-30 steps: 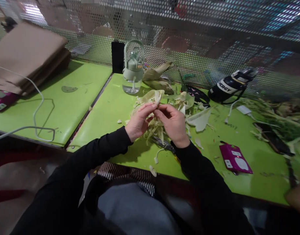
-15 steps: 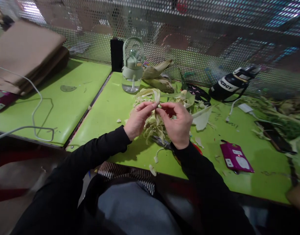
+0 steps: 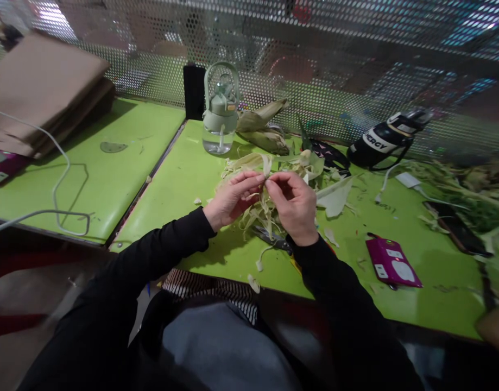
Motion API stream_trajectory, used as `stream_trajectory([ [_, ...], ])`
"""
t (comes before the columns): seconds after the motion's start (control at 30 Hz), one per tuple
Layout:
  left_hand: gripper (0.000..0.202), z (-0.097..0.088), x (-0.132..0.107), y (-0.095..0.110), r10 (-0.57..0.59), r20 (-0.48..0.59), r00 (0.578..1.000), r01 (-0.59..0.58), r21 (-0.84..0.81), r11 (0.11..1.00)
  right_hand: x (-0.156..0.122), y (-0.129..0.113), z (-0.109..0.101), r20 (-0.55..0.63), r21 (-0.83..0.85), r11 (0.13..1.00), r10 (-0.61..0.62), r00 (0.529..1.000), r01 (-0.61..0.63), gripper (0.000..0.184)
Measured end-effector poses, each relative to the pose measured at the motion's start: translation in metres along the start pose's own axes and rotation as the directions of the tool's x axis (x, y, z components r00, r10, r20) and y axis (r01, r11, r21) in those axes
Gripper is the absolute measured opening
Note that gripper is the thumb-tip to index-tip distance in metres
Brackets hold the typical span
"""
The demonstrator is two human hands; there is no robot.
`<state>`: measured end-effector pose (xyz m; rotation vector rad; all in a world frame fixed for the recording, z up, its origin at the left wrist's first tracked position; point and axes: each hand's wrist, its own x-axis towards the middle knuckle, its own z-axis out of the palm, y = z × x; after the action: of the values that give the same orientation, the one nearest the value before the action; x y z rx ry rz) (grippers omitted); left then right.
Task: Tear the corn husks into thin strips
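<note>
Both hands meet over a heap of pale corn husk strips (image 3: 255,216) on the green table. Between thumb and fingertips, my left hand (image 3: 235,198) pinches a pale corn husk (image 3: 267,164), which curls up above the fingers. My right hand (image 3: 294,203) pinches the same husk close beside the left fingertips; the exact pinch point is partly hidden. Under the right wrist lies a grey-bladed pair of scissors (image 3: 273,239), partly covered. A broad loose husk piece (image 3: 334,196) rests right of the hands, and whole husks (image 3: 263,127) lie behind them.
A clear and green water bottle (image 3: 219,122) stands behind the heap. A black bottle (image 3: 379,141) leans by the perforated metal screen (image 3: 334,70). To the right are a purple power strip (image 3: 393,262), a phone (image 3: 456,228) and leafy scraps. Brown paper bags (image 3: 45,81) lie at left.
Both hands have shifted slightly, still pinching the husk. The right hand has moved a little left and down, and more of the scissors shows beneath its wrist.
</note>
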<state>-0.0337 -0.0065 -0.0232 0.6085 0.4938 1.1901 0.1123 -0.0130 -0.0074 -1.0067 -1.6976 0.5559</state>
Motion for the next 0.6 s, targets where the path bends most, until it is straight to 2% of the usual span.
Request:
stream_trajectory([
  [0.03, 0.022, 0.000, -0.001, 0.001, 0.090, 0.043, 0.995, -0.092, 0.064, 0.994, 0.001, -0.001, -0.003, 0.027, 0.033, 0.999, 0.008, 1.000, -0.009, 0.008],
  [0.07, 0.019, 0.000, -0.003, 0.002, 0.216, 0.111, 0.970, -0.231, 0.151, 0.961, 0.002, -0.001, -0.008, 0.063, 0.075, 0.997, 0.008, 0.998, -0.013, 0.010],
  [0.1, 0.016, -0.001, -0.005, 0.004, 0.356, 0.209, 0.911, -0.401, 0.248, 0.882, 0.003, -0.002, -0.014, 0.106, 0.119, 0.993, -0.003, 0.994, -0.010, 0.011],
  [0.13, 0.012, -0.001, -0.007, 0.006, 0.494, 0.339, 0.801, -0.593, 0.335, 0.732, 0.005, -0.003, -0.020, 0.155, 0.156, 0.988, -0.027, 0.988, 0.003, 0.012],
  [0.17, 0.008, -0.003, -0.008, 0.009, 0.561, 0.491, 0.666, -0.745, 0.414, 0.523, 0.008, -0.004, -0.026, 0.210, 0.170, 0.985, -0.064, 0.976, 0.028, 0.013],
  [0.2, 0.006, -0.005, -0.008, 0.011, 0.562, 0.633, 0.532, -0.843, 0.452, 0.290, 0.011, -0.004, -0.032, 0.265, 0.160, 0.985, -0.102, 0.959, 0.061, 0.015],
  [0.23, 0.004, -0.007, -0.007, 0.012, 0.571, 0.702, 0.425, -0.881, 0.467, 0.082, 0.013, -0.005, -0.037, 0.318, 0.132, 0.987, -0.132, 0.939, 0.093, 0.016],
  [0.27, 0.006, -0.010, -0.005, 0.013, 0.559, 0.738, 0.377, -0.864, 0.497, -0.074, 0.016, -0.006, -0.042, 0.361, 0.098, 0.988, -0.148, 0.921, 0.120, 0.017],
  [0.3, 0.009, -0.013, -0.002, 0.014, 0.539, 0.763, 0.357, -0.837, 0.518, -0.178, 0.018, -0.008, -0.045, 0.388, 0.059, 0.988, -0.152, 0.909, 0.140, 0.016],
  [0.4, 0.007, -0.021, 0.005, 0.014, 0.483, 0.813, 0.325, -0.836, 0.486, -0.256, 0.021, -0.011, -0.048, 0.372, -0.056, 0.986, -0.124, 0.920, 0.156, 0.012],
  [0.5, 0.005, -0.023, 0.007, 0.013, 0.447, 0.851, 0.276, -0.840, 0.440, -0.319, 0.018, -0.014, -0.045, 0.337, -0.131, 0.984, -0.072, 0.939, 0.122, 0.010],
  [0.6, 0.009, -0.023, 0.005, 0.011, 0.468, 0.839, 0.278, -0.829, 0.456, -0.325, 0.013, -0.016, -0.041, 0.318, -0.103, 0.993, -0.018, 0.948, 0.053, 0.010],
])
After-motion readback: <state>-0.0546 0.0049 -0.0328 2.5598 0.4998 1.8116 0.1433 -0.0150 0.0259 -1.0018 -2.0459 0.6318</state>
